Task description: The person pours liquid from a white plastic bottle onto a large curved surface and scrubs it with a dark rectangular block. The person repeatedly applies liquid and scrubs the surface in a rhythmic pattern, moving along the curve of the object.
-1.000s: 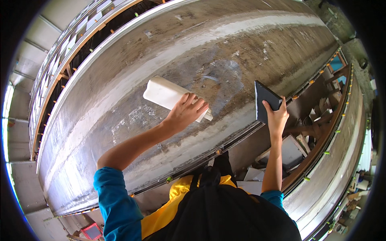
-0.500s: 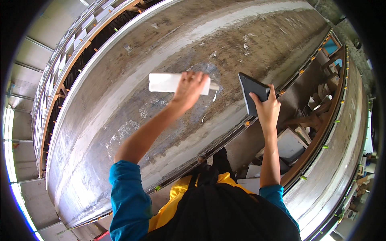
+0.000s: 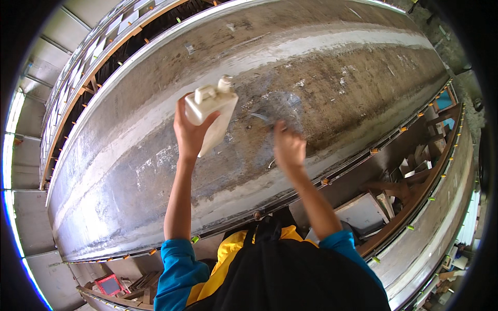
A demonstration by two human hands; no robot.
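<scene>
The left hand [image 3: 191, 132] grips with its thumb [image 3: 210, 121] spread, left forearm [image 3: 179, 202] nearly straight ahead, while the blurred right hand [image 3: 289, 147] curls inward.

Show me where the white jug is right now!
In the head view, the white jug is left of the middle, in the left hand over the big stained table. The right hand is off to its right.

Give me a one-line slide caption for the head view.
White jug in the left grip over a stained, pale-streaked surface, the right grip blurred nearby.
</scene>
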